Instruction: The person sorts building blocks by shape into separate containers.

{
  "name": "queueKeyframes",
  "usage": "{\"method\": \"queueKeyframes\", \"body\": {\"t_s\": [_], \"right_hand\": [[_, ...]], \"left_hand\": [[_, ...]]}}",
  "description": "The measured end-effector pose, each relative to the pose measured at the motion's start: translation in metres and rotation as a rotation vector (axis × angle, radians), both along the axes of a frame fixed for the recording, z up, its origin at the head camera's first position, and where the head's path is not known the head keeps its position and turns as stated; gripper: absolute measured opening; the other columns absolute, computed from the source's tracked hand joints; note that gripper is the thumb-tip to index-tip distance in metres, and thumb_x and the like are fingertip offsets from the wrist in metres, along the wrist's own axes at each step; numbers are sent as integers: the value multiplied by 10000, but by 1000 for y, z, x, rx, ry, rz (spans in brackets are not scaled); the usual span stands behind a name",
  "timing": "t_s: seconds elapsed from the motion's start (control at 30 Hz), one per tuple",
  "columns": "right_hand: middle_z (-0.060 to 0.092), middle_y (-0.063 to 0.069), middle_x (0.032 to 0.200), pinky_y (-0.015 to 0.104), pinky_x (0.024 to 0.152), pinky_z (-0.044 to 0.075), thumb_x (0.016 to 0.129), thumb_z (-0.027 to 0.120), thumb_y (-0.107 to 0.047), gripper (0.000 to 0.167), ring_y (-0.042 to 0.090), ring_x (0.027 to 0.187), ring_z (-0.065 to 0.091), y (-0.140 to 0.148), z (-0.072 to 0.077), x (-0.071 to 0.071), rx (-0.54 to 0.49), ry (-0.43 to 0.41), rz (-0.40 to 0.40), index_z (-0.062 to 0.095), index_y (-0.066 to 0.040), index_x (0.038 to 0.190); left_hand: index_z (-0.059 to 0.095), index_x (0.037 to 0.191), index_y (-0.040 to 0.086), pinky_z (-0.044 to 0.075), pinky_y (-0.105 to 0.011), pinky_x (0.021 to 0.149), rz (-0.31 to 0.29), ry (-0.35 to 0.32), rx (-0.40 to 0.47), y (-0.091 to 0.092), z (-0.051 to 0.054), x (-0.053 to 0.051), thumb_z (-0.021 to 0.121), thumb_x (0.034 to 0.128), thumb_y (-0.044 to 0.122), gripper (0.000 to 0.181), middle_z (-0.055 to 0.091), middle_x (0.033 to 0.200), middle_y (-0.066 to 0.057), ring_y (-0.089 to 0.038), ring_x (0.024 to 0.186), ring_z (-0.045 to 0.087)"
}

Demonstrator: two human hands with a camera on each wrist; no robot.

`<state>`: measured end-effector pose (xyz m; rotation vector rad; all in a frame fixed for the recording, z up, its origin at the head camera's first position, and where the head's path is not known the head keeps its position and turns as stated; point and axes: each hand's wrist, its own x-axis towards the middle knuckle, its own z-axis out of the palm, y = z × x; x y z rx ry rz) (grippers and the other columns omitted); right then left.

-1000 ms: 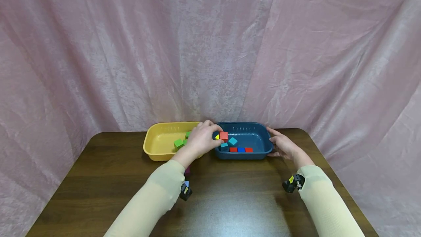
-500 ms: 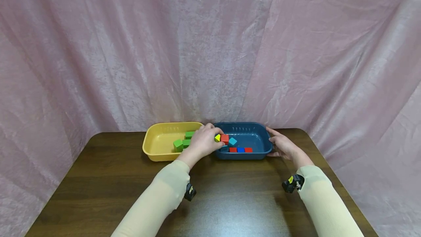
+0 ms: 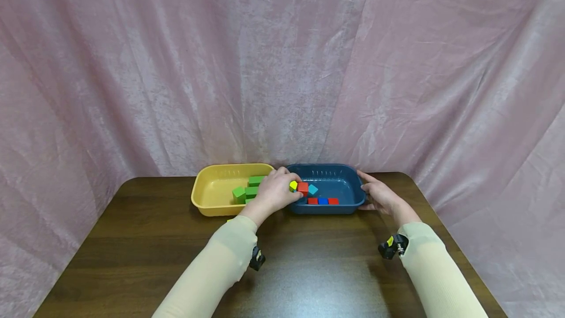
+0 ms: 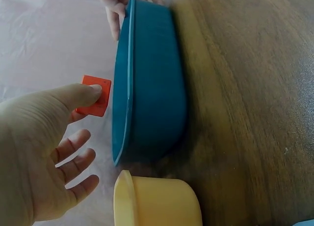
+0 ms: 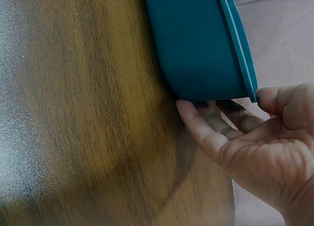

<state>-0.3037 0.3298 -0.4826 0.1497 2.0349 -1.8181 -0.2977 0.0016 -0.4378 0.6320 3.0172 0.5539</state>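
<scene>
My left hand pinches a red cube between thumb and forefinger, above the left end of the blue basin. The left wrist view shows the thumb lying flat over that red cube, the other fingers loose. Close beside the cube are a yellow cube and a teal cube. Along the basin's near side sit red cubes and a blue cube. Against the basin's right end rests my right hand, fingers extended; the right wrist view has its fingertips touching the basin.
Left of the blue basin stands a yellow basin with several green blocks, partly hidden by my left hand. A small yellow piece peeks out beside my left sleeve on the wooden table. Behind hangs a pink curtain.
My left hand has shifted a little to the right and nearer, carrying the red cube. More of the green blocks now shows. The right hand keeps its place on the basin.
</scene>
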Motion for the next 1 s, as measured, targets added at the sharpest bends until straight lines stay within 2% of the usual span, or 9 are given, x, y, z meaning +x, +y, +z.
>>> {"method": "queueKeyframes", "body": {"t_s": [0.33,0.43,0.6,1.0], "right_hand": [[182,358,1590,666,1016,419,1057,240,-28,670,501,1388,372,1,1,2,3,-1,3,23,-221,1661],[141,350,1609,667,1013,421,1058,238,-31,670,516,1408,339,1,1,2,7,2,3,23,-228,1661],[58,316,1645,673,1009,418,1059,243,-34,670,529,1422,311,1,0,1,8,6,3,30,-237,1661],[45,305,1651,680,1012,411,1052,237,-25,675,524,1423,309,2,-2,0,0,3,0,28,-230,1660]], "left_hand": [[656,1384,269,467,-383,886,-9,-1,23,0,1,3,764,908,443,518,568,1236,-36,-229,1067,507],[633,1414,275,467,-377,876,-12,7,39,-2,3,5,762,912,442,545,564,1246,-32,-223,1063,505],[617,1431,293,466,-365,859,-22,36,52,-6,6,6,755,913,462,562,568,1231,-19,-212,1045,506],[625,1426,288,462,-376,911,-72,107,105,-13,19,12,764,902,484,576,573,1238,-21,-215,1105,517]]}}
